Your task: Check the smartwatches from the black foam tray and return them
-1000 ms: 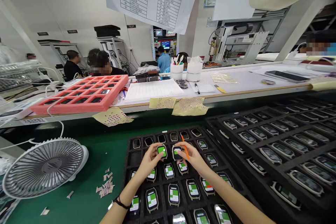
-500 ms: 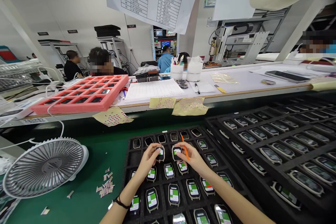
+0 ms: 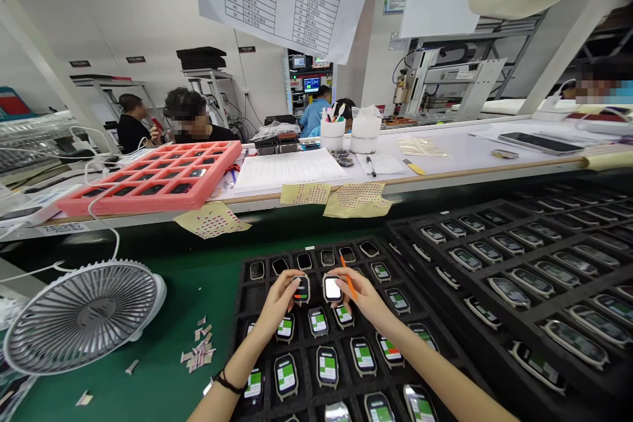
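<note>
My left hand point(image 3: 277, 304) pinches a small smartwatch body point(image 3: 301, 289) whose screen is dark with a red-green streak. My right hand point(image 3: 361, 300) grips a second watch body point(image 3: 332, 288) with a bright white screen and also holds a thin orange stick point(image 3: 349, 279) between its fingers. Both hands hover over the middle rows of a black foam tray point(image 3: 257, 316) on the green belt. Several watch bodies with green-and-white screens point(image 3: 327, 365) lie in the tray's pockets in front of my hands.
A white desk fan point(image 3: 82, 313) lies at the left with paper scraps point(image 3: 198, 348) beside it. More black trays of watches point(image 3: 519, 264) fill the right. Behind are a red tray point(image 3: 158, 178), paper sheets, white cups point(image 3: 333, 134) and seated workers.
The screens of both held watches changed: the left from green to dark with a red-green streak, the right from green-white to plain white. My hands sank slightly toward the tray.
</note>
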A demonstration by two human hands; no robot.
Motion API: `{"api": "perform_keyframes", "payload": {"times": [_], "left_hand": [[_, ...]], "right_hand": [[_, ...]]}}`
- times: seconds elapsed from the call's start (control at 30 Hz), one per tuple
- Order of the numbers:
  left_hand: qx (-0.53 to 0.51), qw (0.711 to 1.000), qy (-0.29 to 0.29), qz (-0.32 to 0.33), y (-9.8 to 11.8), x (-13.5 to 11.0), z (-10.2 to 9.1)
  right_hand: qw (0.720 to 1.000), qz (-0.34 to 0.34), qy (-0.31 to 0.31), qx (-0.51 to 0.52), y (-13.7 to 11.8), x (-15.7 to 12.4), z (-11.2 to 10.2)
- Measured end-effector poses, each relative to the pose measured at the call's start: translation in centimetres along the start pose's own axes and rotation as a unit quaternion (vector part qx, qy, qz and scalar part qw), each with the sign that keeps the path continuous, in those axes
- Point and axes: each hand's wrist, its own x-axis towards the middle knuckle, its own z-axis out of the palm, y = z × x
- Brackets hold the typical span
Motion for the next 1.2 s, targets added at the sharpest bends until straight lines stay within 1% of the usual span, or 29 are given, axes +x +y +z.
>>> {"api": "perform_keyframes", "payload": {"times": [0.17, 0.33, 0.57, 0.73, 0.8, 0.87, 1.0, 1.2], "left_hand": [[-0.007, 1.0, 0.001, 0.002, -0.12, 0.1, -0.08], [0.005, 1.0, -0.007, 0.009, -0.16, 0.03, -0.05], [-0.007, 1.0, 0.006, 0.004, -0.06, 0.13, -0.03], [-0.009, 1.0, 0.001, 0.0, -0.16, 0.14, -0.07], [-0.01, 1.0, -0.003, 0.001, -0.1, 0.13, -0.05], [-0.009, 1.0, -0.005, 0.0, 0.04, 0.11, 0.0], [0.0, 1.0, -0.002, -0.007, 0.38, 0.01, 0.08], [-0.001, 1.0, -0.001, -0.003, 0.24, 0.04, 0.01]], "right_hand": [[0.999, -0.004, -0.036, -0.005, 0.06, -0.29, 0.1], [0.999, -0.013, -0.036, -0.014, 0.59, -0.29, -0.15], [1.0, 0.005, 0.015, 0.02, 0.23, 0.11, 0.06], [0.998, 0.019, 0.067, -0.003, 0.07, -0.07, -0.13], [0.997, 0.019, 0.075, -0.008, 0.17, -0.08, -0.3], [0.998, 0.012, 0.066, -0.011, 0.3, -0.06, -0.41], [0.999, -0.003, 0.026, -0.024, 0.55, -0.08, -0.41], [1.0, -0.003, -0.017, -0.025, 0.42, -0.29, -0.17]]}}
